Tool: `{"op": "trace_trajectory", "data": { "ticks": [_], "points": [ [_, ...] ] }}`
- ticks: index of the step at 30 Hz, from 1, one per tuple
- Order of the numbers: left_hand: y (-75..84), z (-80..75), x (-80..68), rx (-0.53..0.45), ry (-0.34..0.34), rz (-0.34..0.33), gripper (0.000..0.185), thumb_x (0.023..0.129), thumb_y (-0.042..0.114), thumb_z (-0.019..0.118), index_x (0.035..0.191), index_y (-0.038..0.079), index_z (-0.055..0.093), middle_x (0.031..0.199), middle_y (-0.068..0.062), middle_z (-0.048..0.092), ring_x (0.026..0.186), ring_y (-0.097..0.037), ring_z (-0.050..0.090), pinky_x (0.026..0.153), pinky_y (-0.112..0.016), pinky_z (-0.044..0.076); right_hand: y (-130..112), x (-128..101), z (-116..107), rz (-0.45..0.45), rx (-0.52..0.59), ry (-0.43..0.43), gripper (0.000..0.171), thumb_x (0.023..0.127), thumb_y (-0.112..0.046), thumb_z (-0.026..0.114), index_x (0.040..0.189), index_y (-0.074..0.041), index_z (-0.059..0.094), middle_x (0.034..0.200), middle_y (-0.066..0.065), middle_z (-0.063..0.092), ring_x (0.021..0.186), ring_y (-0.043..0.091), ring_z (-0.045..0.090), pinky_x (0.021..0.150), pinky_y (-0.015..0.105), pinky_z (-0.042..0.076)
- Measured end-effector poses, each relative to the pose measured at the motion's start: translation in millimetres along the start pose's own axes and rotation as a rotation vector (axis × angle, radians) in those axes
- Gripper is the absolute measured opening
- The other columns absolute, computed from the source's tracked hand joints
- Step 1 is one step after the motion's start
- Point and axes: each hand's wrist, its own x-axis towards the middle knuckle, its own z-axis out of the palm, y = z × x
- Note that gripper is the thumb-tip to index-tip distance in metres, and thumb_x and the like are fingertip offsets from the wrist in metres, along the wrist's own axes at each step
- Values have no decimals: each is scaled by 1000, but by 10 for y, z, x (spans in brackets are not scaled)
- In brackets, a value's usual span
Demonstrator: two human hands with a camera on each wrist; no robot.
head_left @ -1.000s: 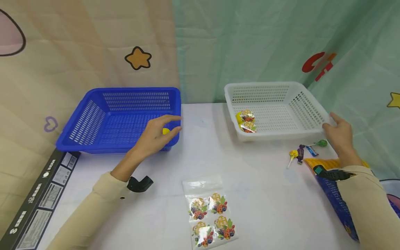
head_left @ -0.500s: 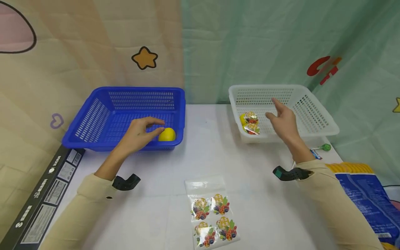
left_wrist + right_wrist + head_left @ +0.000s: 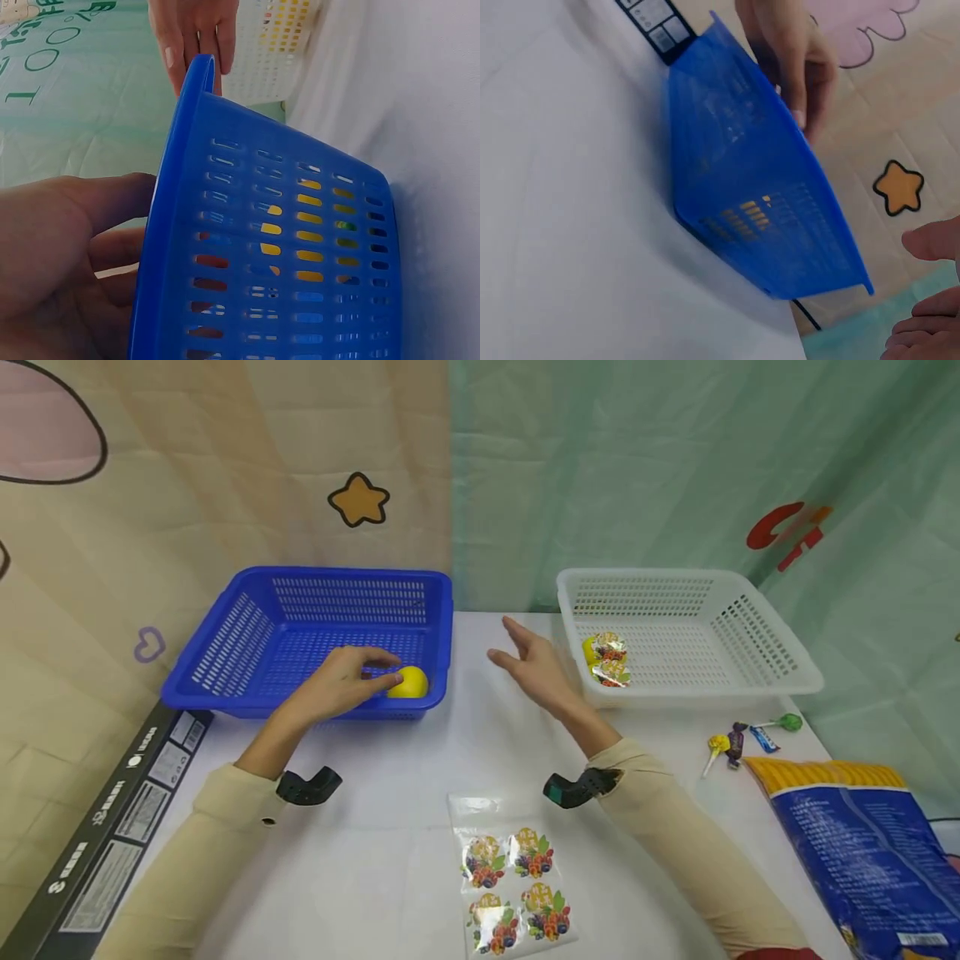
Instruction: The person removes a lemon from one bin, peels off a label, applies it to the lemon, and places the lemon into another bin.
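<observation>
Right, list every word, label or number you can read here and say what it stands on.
Nothing reads clearly.
Black box at the table's left edge: white labels, too small to read.
Blue and yellow bag: fine print and a barcode label, blurred.
Green backdrop: red and orange sign, cut off.
Left wrist view, green backdrop: large characters, partly cut off, unreadable.

Yellow ball (image 3: 408,682) in blue basket (image 3: 247,692); white basket (image 3: 780,681) beside it.
</observation>
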Motion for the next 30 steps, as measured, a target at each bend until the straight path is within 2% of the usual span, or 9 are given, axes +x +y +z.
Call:
{"op": "trace_trajectory", "data": {
  "ticks": [6,11,14,21,30],
  "points": [
    [12,35,81,37,-47,-19,36,97,19,63,123,-6,64,123,-24,64,117,-41,58,96,-54,49,-153,8,453,25,-56,-120,84,95,-44,62,158,-11,18,162,6,20,147,24,22,117,44,25],
    [18,62,138,53,-70,-23,36,96,16,64,122,-8,64,122,-26,64,116,-41,58,94,-53,50,-194,-32,656,-46,-86,-191,88,95,-39,63,157,-7,10,164,6,6,149,22,12,119,42,18],
    [25,74,173,62,-78,-12,36,95,15,66,121,-9,64,121,-26,64,115,-41,58,94,-52,51,-176,-51,703,-68,-108,-198,87,96,-35,63,157,-5,8,164,5,-2,149,21,8,120,40,16],
    [30,113,269,94,-72,1,40,89,14,74,117,-13,65,117,-27,65,112,-41,59,94,-53,50,-142,-44,716,-91,-94,-198,87,96,-36,63,156,-5,8,164,4,-5,149,21,7,120,39,14],
    [-18,154,437,131,-158,-13,56,84,2,74,133,-16,50,128,-31,57,107,-39,56,97,-51,47,-146,-51,742,-77,-55,-205,86,97,-34,63,157,-7,7,163,4,-5,149,21,8,120,40,15]
  ]
}}
